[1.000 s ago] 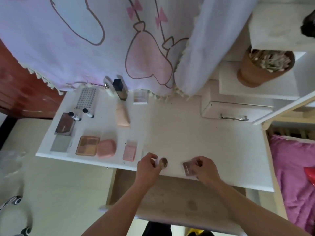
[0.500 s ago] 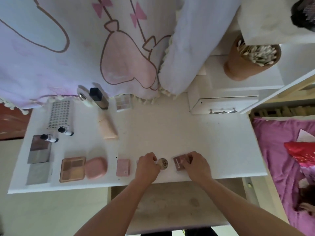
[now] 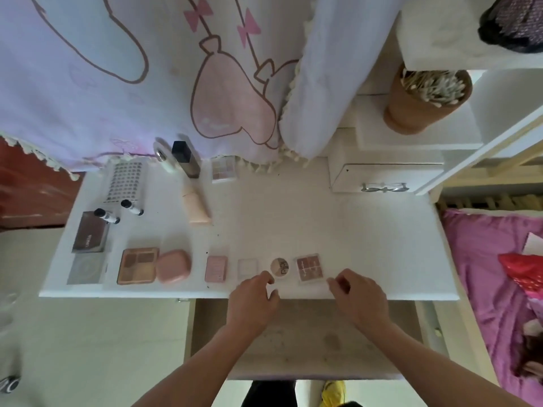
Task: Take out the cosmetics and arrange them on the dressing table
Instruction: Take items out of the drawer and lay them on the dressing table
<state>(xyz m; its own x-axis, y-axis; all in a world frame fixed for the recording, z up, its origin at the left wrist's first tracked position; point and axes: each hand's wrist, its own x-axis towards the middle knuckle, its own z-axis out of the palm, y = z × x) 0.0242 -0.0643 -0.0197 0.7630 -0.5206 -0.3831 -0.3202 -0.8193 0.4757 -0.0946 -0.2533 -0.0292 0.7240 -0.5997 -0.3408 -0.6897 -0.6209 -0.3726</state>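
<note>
Several cosmetics lie in a row along the front of the white dressing table [image 3: 367, 245]. Among them are an eyeshadow palette [image 3: 137, 265], a pink compact [image 3: 173, 266], a small pink case [image 3: 216, 268], a white square case [image 3: 247, 267], a round pot [image 3: 279, 267] and a brown square palette [image 3: 309, 268]. My left hand [image 3: 254, 301] hovers just below the round pot, fingers loosely curled, holding nothing. My right hand [image 3: 357, 298] is to the right of and below the brown palette, also holding nothing. Below both hands the pulled-out drawer [image 3: 308, 342] shows a bare bottom.
Further back lie a tube [image 3: 195, 208], a dark bottle [image 3: 185, 158], a small palette [image 3: 223, 169], a dotted sheet [image 3: 125, 182], two small vials [image 3: 119, 212] and two flat boxes [image 3: 88, 245]. A small drawer unit [image 3: 385, 177] and a cotton swab cup [image 3: 423, 98] stand right.
Both hands let go of the round pot and the brown palette and drew back toward the table's front edge. A white square case now shows left of the pot.
</note>
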